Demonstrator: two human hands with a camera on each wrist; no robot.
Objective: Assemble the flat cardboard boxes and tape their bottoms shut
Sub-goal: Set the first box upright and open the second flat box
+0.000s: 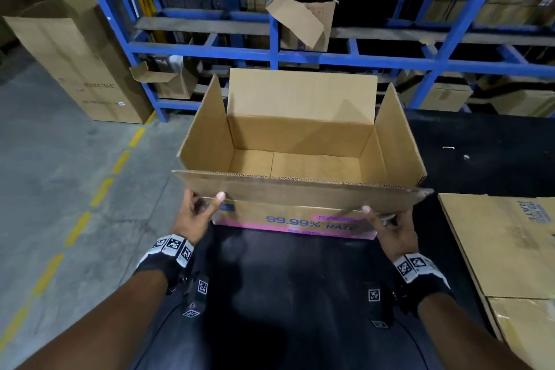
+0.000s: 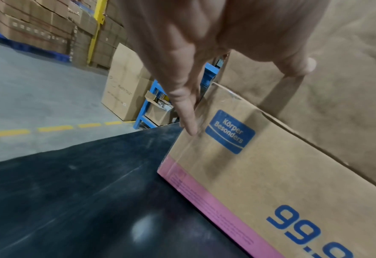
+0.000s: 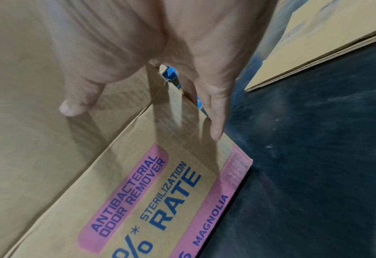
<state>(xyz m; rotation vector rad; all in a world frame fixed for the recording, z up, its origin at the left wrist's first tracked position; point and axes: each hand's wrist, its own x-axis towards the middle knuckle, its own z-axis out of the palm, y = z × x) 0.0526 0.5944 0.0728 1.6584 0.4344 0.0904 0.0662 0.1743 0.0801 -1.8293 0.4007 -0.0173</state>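
On the dark counter [image 1: 495, 135] stands an open cardboard box [image 1: 300, 135], likely light, hollow, walls flexing easily (flaps [image 1: 300, 192] floppier). Your left grip [image 1: 192, 219] and right grip [image 1: 390, 234] are spread wide, fingers [image 2: 187, 113] straight against its near corners; hold there.

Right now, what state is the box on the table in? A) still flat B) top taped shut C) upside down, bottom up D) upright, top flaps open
D: the box stands upright on the table, top flaps spread open and its inner floor showing, with the left hand and right hand at its near corners.
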